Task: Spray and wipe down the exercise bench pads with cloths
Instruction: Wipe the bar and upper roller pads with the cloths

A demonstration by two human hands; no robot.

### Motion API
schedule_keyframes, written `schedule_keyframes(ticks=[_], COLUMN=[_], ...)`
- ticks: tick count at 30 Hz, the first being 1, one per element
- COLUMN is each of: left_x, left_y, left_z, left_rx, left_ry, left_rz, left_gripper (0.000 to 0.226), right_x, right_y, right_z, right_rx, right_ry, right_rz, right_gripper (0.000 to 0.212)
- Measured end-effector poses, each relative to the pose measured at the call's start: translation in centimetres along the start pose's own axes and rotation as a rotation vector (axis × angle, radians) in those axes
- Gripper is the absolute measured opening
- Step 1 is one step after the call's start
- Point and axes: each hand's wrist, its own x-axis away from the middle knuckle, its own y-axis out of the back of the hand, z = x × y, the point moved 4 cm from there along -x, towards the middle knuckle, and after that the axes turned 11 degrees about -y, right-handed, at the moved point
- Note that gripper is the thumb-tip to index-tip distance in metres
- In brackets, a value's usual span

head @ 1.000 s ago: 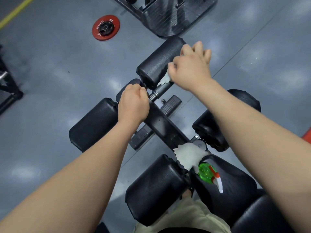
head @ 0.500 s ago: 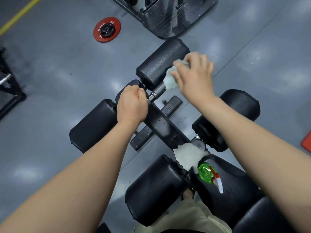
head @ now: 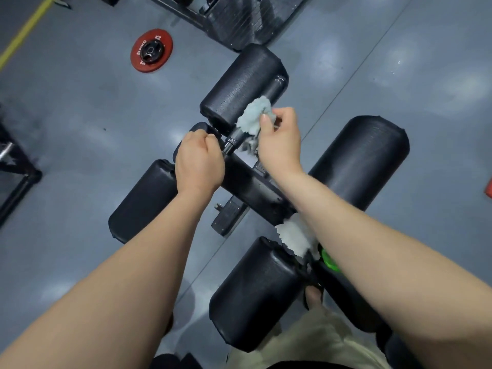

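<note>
My right hand [head: 279, 145] pinches a pale crumpled cloth [head: 253, 115] against the near end of the top black roller pad [head: 243, 86], by its metal axle. My left hand [head: 198, 163] is curled round the end of the bench's black frame bar [head: 253, 187]. A second white cloth [head: 292, 237] lies on the frame between the lower pads. A green spray bottle [head: 328, 261] sits beside it, mostly hidden under my right forearm. More black roller pads sit at left [head: 143, 201], right [head: 359, 161] and below [head: 255, 294].
A red weight plate [head: 151, 50] lies on the grey floor at upper left. A black machine base [head: 239, 20] stands beyond the top pad. A dark metal rack foot [head: 16, 179] is at the left edge. My leg in beige shorts [head: 306, 347] shows at the bottom.
My right hand drew back along the top roller pad, from its middle to its near end, with the cloth. My left hand kept its grip on the frame bar.
</note>
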Motion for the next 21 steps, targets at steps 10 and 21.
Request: schedule_keyframes(ticks=[10,21], left_x=[0.1,0.8], left_y=[0.1,1.3], left_z=[-0.3,-0.2], left_rx=[-0.032,0.155], left_ry=[-0.02,-0.064], left_rz=[-0.005,0.026], left_gripper=[0.032,0.014], right_x=[-0.5,6.5], right_y=[-1.3,0.8], right_z=[-0.5,-3.2], right_rx=[-0.182,0.167], right_ry=[-0.161,-0.036], right_rz=[0.019,0.102], right_gripper=[0.007,0.015])
